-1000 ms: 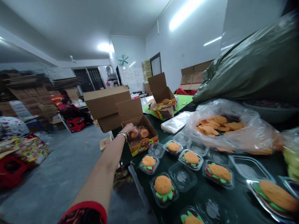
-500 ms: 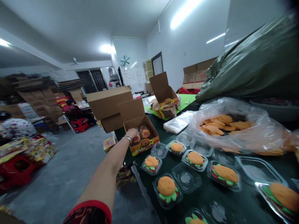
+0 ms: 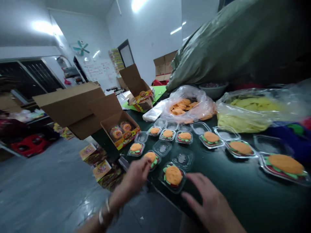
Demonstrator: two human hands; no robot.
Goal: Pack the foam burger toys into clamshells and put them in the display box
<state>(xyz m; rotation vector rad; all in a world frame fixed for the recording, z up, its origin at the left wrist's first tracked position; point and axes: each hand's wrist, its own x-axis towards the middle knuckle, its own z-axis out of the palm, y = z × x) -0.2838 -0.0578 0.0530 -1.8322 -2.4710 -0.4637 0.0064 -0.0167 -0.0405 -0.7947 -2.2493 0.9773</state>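
Fingers of left hand (image 3: 137, 173) curled against burger clamshell (image 3: 152, 158), grip unclear; right hand (image 3: 209, 200) spread, empty, at four o'clock of nearest clamshell (image 3: 173, 176). Best handled by rims, not lids.

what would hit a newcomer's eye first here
Rows of clear trays, many holding orange burgers, cover the dark table. At its near edge, the left hand touches one tray and the right hand lies beside a neighbouring tray. A huge green sack looms behind.
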